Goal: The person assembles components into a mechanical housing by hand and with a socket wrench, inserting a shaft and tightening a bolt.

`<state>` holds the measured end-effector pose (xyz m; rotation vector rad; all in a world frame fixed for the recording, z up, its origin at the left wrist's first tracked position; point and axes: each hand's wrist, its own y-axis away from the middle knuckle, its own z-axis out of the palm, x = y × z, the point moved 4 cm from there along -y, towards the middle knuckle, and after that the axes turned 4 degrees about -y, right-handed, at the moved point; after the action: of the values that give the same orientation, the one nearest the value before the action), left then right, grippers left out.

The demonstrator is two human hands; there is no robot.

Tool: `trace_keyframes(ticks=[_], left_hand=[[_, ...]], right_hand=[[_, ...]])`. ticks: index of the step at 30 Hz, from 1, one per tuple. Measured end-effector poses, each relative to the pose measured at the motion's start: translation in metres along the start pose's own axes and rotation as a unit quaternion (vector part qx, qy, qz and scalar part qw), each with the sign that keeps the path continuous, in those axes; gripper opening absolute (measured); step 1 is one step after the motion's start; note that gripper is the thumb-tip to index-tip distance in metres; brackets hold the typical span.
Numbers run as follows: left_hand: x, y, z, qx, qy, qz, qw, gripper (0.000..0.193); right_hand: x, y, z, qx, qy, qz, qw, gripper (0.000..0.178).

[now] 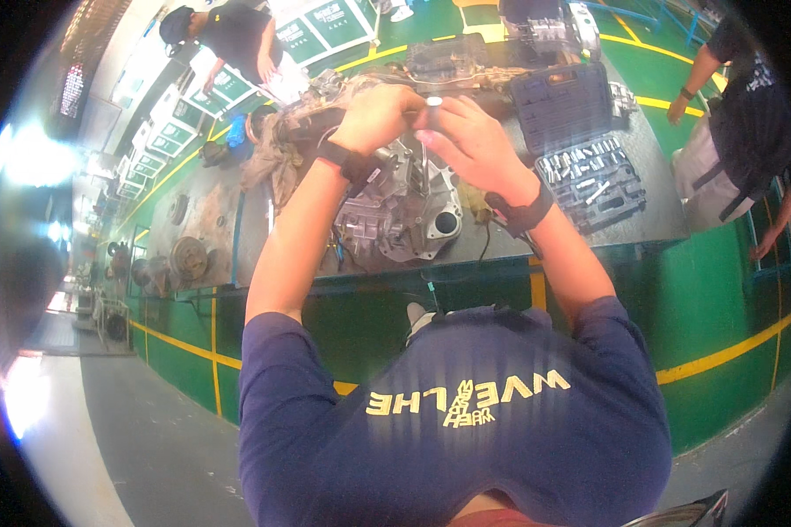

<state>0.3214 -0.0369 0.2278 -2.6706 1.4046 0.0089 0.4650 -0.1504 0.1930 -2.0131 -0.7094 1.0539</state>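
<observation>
A silvery cast-metal housing (373, 224) with a round opening at its near right side lies on the workbench in front of me. Over it, both my hands meet at an upright metal tool (434, 102) with a bright round top; a slim shaft appears below the fingers. My right hand (475, 140) is closed around the tool's upper part. Bent fingers of my left hand (380, 116) press together just left of the round top; what they grip is hidden. Wristbands circle both wrists.
On the bench's right side lies an open socket set case (593, 184) with its dark lid (561, 104) raised. Dirty machine parts (448, 54) crowd the far side. Round metal parts (189, 257) sit at left. One person (228, 44) stands far left, another (747, 114) at right.
</observation>
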Motion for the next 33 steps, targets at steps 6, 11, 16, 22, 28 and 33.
trace_keyframes(ticks=[6,11,16,22,28,33], left_hand=[[-0.010,0.019,0.001,0.104,0.151,0.005,0.983,0.049],[-0.020,0.043,-0.001,0.086,0.324,-0.098,0.937,0.050],[0.046,0.053,0.063,0.195,0.669,-0.176,0.696,0.049],[0.088,0.068,0.091,0.153,0.701,-0.165,0.677,0.048],[0.035,0.094,0.028,0.232,0.227,-0.112,0.939,0.029],[0.027,0.041,0.021,0.035,0.148,-0.056,0.987,0.041]], right_hand=[[-0.012,-0.028,0.016,-0.048,-0.048,-0.020,0.998,0.023],[0.002,-0.040,0.014,-0.033,-0.103,0.058,0.992,0.023],[-0.004,-0.046,0.020,-0.026,-0.057,0.013,0.998,0.028],[0.008,-0.040,0.006,-0.027,-0.088,0.150,0.984,0.028],[-0.002,-0.026,-0.005,-0.003,-0.163,0.127,0.978,0.018],[-0.004,-0.023,-0.016,-0.006,-0.144,0.173,0.974,0.027]])
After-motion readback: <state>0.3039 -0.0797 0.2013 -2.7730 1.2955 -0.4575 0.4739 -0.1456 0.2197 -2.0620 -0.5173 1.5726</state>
